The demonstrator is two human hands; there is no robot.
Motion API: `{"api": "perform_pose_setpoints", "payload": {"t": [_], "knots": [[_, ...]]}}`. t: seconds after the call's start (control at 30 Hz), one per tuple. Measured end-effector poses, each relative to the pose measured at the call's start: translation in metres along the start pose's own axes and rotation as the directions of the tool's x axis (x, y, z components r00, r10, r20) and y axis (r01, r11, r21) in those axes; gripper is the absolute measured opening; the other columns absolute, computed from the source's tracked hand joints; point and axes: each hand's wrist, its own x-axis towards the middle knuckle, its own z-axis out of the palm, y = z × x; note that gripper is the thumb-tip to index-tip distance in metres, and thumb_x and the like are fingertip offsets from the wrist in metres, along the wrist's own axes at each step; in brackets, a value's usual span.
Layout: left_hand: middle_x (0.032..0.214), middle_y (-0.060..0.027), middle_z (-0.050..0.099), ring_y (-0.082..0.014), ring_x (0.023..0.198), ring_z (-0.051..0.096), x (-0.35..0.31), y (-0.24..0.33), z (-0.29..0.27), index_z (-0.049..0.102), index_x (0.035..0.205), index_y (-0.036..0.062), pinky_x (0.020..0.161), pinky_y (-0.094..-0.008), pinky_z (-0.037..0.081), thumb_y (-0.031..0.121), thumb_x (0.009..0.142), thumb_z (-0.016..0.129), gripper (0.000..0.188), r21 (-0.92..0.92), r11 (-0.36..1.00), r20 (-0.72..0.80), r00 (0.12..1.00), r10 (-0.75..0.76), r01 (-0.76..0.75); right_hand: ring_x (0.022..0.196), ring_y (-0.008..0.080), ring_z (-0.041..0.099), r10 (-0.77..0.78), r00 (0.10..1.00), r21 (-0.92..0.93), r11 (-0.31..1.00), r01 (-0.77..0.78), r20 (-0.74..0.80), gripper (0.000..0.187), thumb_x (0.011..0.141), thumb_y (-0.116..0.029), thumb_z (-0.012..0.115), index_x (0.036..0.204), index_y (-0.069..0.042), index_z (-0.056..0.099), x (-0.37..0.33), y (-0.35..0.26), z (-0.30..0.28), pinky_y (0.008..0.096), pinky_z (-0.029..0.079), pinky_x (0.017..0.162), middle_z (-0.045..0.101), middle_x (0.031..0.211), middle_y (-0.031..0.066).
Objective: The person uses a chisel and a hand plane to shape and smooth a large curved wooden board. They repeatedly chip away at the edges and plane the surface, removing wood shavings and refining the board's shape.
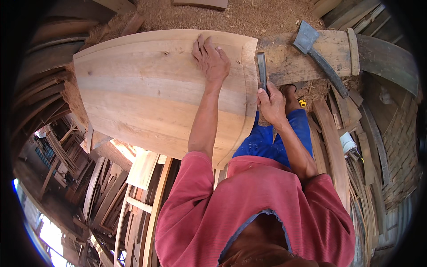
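Note:
A broad, curved panel of pale joined boards (147,95) lies in front of me, its right end cut to a bowed edge. My left hand (212,60) rests on its far part, palm down with the fingers partly spread, and holds nothing. Just beyond the panel's right edge, my right hand (272,104) is closed around a chisel (261,66), whose flat metal blade points away from me. The lower part of the chisel is hidden by my fingers. I cannot tell whether the blade touches the panel.
A hatchet (306,37) with a dark curved handle lies across a thick worn plank (331,58) at the right. Wood shavings (249,18) cover the ground beyond. Stacked boards (331,147) stand at my right, and timber frames (142,204) at my left.

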Motion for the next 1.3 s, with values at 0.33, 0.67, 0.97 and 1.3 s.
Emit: {"api": "perform_pose_setpoints", "payload": {"t": [0.33, 0.67, 0.97, 1.3], "knots": [[0.169, -0.0337, 0.029, -0.0565, 0.159, 0.018, -0.105, 0.093, -0.015, 0.040, 0.160, -0.0038, 0.128, -0.0694, 0.013, 0.044, 0.093, 0.070, 0.088, -0.128, 0.935, 0.498, 0.794, 0.349, -0.331, 0.076, 0.0103, 0.059, -0.180, 0.966, -0.124, 0.980, 0.159, -0.185, 0.023, 0.107, -0.019, 0.060, 0.116, 0.002, 0.064, -0.008, -0.043, -0.087, 0.0285, 0.048, 0.069, 0.063, 0.084, 0.0028], [0.170, -0.0411, 0.014, -0.0609, 0.158, 0.010, -0.126, 0.073, -0.034, 0.027, 0.165, -0.0055, 0.125, -0.0723, 0.006, 0.042, 0.095, 0.069, 0.095, -0.014, 0.993, 0.279, 0.955, -0.105, 0.113, 0.088, 0.0137, 0.065, -0.292, 0.943, -0.086, 0.956, 0.281, -0.162, 0.029, 0.102, -0.015, 0.060, 0.123, 0.004, 0.065, -0.031, -0.025, -0.120, 0.0313, 0.053, 0.083, 0.067, 0.096, 0.0067], [0.171, -0.0377, 0.016, -0.0600, 0.158, 0.011, -0.130, 0.057, 0.005, 0.025, 0.164, -0.0071, 0.126, -0.0722, 0.008, 0.039, 0.101, 0.057, 0.085, 0.276, 0.959, 0.177, 0.977, -0.123, 0.070, 0.092, 0.0134, 0.067, -0.116, 0.992, 0.082, 0.989, 0.120, -0.047, 0.034, 0.098, -0.007, 0.066, 0.129, 0.006, 0.059, -0.091, 0.013, -0.164, 0.0310, 0.056, 0.086, 0.070, 0.104, 0.0093], [0.172, -0.0368, 0.015, -0.0574, 0.160, 0.007, -0.127, 0.053, 0.005, 0.023, 0.164, -0.0071, 0.128, -0.0685, 0.006, 0.031, 0.096, 0.055, 0.084, 0.295, 0.950, 0.213, 0.963, -0.168, 0.100, 0.091, 0.0332, 0.071, -0.054, 0.998, -0.036, 0.998, 0.053, -0.031, 0.035, 0.098, -0.010, 0.065, 0.129, 0.006, 0.058, -0.146, 0.083, -0.212, 0.0436, 0.055, 0.087, 0.070, 0.100, 0.0187]]}}
